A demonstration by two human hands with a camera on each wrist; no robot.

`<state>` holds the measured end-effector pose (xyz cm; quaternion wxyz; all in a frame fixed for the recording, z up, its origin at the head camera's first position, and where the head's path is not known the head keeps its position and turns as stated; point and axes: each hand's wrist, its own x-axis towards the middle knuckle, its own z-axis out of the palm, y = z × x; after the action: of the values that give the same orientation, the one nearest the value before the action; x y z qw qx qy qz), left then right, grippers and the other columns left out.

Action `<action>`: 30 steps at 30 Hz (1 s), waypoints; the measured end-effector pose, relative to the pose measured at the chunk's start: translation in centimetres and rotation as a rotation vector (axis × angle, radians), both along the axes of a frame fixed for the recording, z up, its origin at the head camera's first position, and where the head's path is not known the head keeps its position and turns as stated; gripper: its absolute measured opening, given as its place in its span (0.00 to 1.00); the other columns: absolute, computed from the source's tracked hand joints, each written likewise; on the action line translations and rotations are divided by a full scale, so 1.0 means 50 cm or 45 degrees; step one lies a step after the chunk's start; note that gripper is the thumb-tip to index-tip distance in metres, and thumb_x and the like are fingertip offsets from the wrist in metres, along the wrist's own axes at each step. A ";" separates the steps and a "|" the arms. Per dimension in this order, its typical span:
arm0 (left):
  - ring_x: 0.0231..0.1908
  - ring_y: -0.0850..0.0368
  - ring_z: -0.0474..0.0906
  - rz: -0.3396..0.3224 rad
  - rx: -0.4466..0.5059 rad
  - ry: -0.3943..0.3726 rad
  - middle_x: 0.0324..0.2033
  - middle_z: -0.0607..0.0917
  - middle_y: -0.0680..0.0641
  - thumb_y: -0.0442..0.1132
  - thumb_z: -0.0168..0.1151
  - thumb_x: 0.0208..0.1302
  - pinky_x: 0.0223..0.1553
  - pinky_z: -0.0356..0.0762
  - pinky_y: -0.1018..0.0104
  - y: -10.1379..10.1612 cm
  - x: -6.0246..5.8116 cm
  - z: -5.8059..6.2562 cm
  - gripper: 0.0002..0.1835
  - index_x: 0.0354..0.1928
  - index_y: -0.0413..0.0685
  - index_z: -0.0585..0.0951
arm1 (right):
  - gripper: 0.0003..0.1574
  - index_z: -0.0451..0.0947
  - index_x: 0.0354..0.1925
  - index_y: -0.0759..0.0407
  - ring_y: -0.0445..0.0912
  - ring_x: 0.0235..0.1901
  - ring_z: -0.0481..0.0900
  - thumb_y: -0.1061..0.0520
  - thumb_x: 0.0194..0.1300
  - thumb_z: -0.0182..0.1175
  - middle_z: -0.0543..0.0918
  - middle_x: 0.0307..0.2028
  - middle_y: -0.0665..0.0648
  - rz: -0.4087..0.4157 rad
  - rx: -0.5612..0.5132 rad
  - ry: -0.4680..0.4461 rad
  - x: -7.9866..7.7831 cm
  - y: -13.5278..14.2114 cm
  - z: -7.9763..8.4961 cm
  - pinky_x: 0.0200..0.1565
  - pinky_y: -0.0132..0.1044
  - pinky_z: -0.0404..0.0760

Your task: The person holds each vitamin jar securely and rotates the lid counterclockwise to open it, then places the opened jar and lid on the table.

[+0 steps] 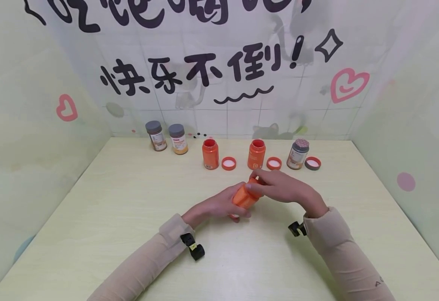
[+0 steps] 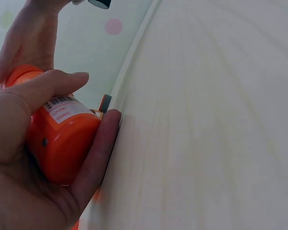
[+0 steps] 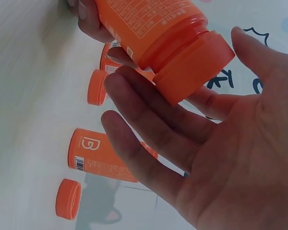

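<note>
An orange plastic bottle (image 1: 245, 198) is tilted above the table near the middle, its capped end toward the right. My left hand (image 1: 219, 204) grips its body, thumb on one side and fingers around the other, as the left wrist view shows with the white barcode label (image 2: 67, 109). At the other end, my right hand (image 1: 279, 186) holds the orange screw cap (image 3: 194, 67), thumb at one edge and fingers at the opposite side. In the right wrist view the cap sits on the neck of the bottle (image 3: 146, 24).
Along the back stand two uncapped orange bottles (image 1: 210, 154), each with an upturned orange lid (image 1: 228, 163) to its right. A dark bottle (image 1: 297, 154) with a patterned top stands farther right beside its lid (image 1: 312, 163). Two grey-capped bottles (image 1: 178, 140) stand at back left.
</note>
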<state>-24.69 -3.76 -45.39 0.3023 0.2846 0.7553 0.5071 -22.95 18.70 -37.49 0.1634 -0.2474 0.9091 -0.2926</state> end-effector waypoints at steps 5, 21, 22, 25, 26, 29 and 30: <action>0.55 0.51 0.74 -0.023 0.013 0.025 0.54 0.76 0.48 0.37 0.71 0.63 0.40 0.88 0.59 -0.001 -0.001 0.000 0.32 0.66 0.60 0.68 | 0.24 0.74 0.54 0.48 0.45 0.38 0.80 0.34 0.75 0.54 0.83 0.37 0.49 -0.002 0.017 0.008 -0.002 -0.001 0.000 0.43 0.40 0.80; 0.53 0.50 0.75 0.008 -0.005 0.001 0.52 0.77 0.47 0.38 0.72 0.63 0.39 0.88 0.59 0.001 0.001 0.002 0.29 0.63 0.58 0.70 | 0.27 0.76 0.56 0.51 0.45 0.37 0.79 0.35 0.70 0.61 0.83 0.39 0.51 -0.009 0.142 -0.039 -0.003 0.013 0.011 0.41 0.38 0.80; 0.53 0.50 0.75 0.008 -0.004 -0.001 0.52 0.77 0.47 0.38 0.72 0.63 0.39 0.88 0.59 0.001 0.001 0.003 0.29 0.63 0.58 0.70 | 0.27 0.76 0.56 0.51 0.45 0.37 0.79 0.36 0.70 0.61 0.83 0.39 0.51 -0.003 0.140 -0.032 -0.003 0.014 0.011 0.40 0.38 0.80; 0.53 0.50 0.75 0.006 -0.002 -0.006 0.52 0.77 0.47 0.38 0.72 0.63 0.39 0.88 0.59 0.001 0.001 0.003 0.29 0.63 0.58 0.70 | 0.27 0.76 0.56 0.52 0.45 0.37 0.79 0.36 0.70 0.62 0.83 0.39 0.51 0.012 0.124 -0.012 -0.003 0.013 0.011 0.40 0.38 0.80; 0.53 0.50 0.76 0.006 -0.001 -0.008 0.52 0.77 0.47 0.37 0.72 0.63 0.39 0.88 0.59 0.001 0.001 0.002 0.29 0.62 0.58 0.70 | 0.27 0.76 0.55 0.52 0.45 0.37 0.79 0.36 0.70 0.62 0.83 0.38 0.51 0.016 0.115 -0.006 -0.003 0.013 0.010 0.40 0.38 0.80; 0.53 0.51 0.76 0.003 0.003 -0.013 0.52 0.77 0.47 0.37 0.72 0.63 0.39 0.88 0.60 0.001 0.001 0.003 0.28 0.61 0.57 0.70 | 0.25 0.76 0.54 0.50 0.45 0.36 0.80 0.36 0.70 0.62 0.84 0.38 0.50 0.005 0.084 0.005 -0.002 0.009 0.009 0.41 0.38 0.81; 0.54 0.51 0.76 0.002 0.003 -0.015 0.52 0.78 0.47 0.37 0.72 0.62 0.40 0.88 0.60 0.001 0.001 0.003 0.28 0.61 0.57 0.70 | 0.24 0.76 0.53 0.49 0.45 0.36 0.80 0.36 0.70 0.62 0.84 0.38 0.51 0.005 0.073 0.008 -0.002 0.008 0.009 0.41 0.39 0.81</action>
<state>-24.63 -3.73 -45.25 0.3059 0.2813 0.7531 0.5100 -23.04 19.09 -37.05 0.1682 -0.2454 0.9171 -0.2652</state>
